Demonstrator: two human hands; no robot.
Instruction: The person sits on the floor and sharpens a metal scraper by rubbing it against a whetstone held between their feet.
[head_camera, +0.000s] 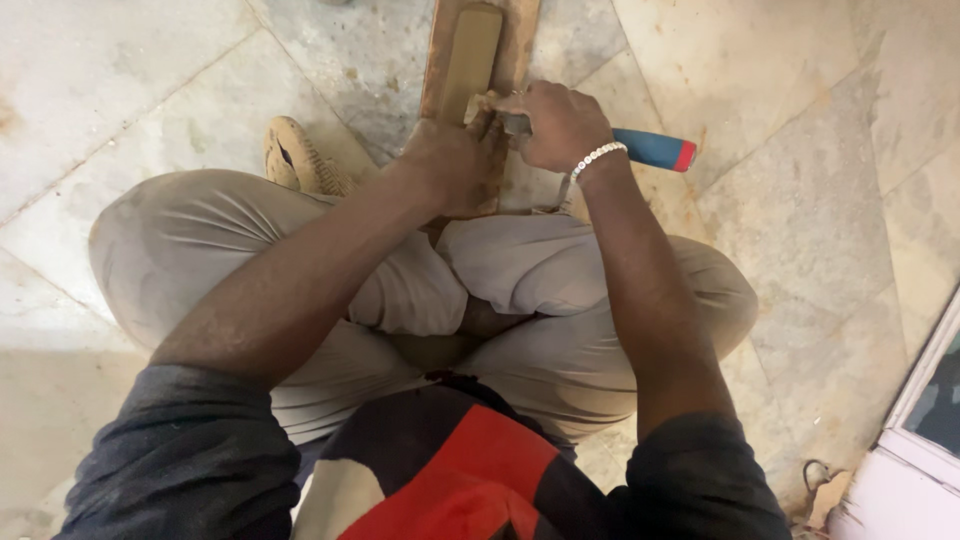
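Seated cross-legged on the stone floor (800, 200), I press my left hand (452, 165) flat, fingers closed, on the near end of a sharpening stone (468, 55) set in its wooden holder (435, 60). My right hand (555, 125) grips a blue-handled chisel (650, 150), fingers wrapped tight, blade meeting the stone just beside my left.

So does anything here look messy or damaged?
Somewhat. The floor tiles are stained and dusty, with crumbs of debris by the stone in its wooden holder. The shoe looks worn and holed. The left hand and right hand, gripping the blue-handled tool, look steady.
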